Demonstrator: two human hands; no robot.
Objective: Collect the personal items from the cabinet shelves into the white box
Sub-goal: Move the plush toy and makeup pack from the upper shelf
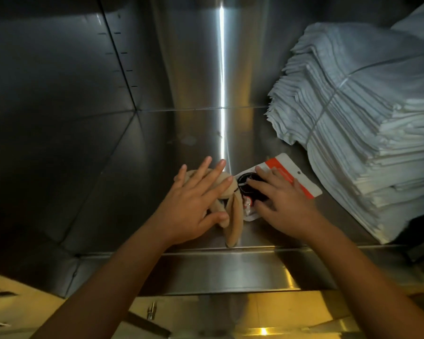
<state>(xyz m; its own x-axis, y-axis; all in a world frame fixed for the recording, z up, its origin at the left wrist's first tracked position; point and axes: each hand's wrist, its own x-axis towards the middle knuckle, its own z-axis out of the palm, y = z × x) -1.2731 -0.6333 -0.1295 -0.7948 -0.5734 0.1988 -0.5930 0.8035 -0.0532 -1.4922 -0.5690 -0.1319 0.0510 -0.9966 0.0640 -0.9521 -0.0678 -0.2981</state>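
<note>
Both hands reach into a steel cabinet, onto its shelf (171,133). The landmark is the stack of folded white towels (367,113), tied with string, which fills the shelf's right side.

Just left of the stack's lower corner lies a flat white packet (304,178) with an orange stripe and a round black item showing through its front. The right hand (288,207) rests on top of it, fingers spread and fairly straight, pressing on the black part rather than curling round anything.

Further left of the stack, touching the packet's left edge, is a tan soft toy (234,217) with long floppy limbs that trail toward the shelf's front lip. The left hand (191,209) lies over it with fingers straight and fanned out and the thumb against the toy's side. It is open, not closed round the toy.
</note>
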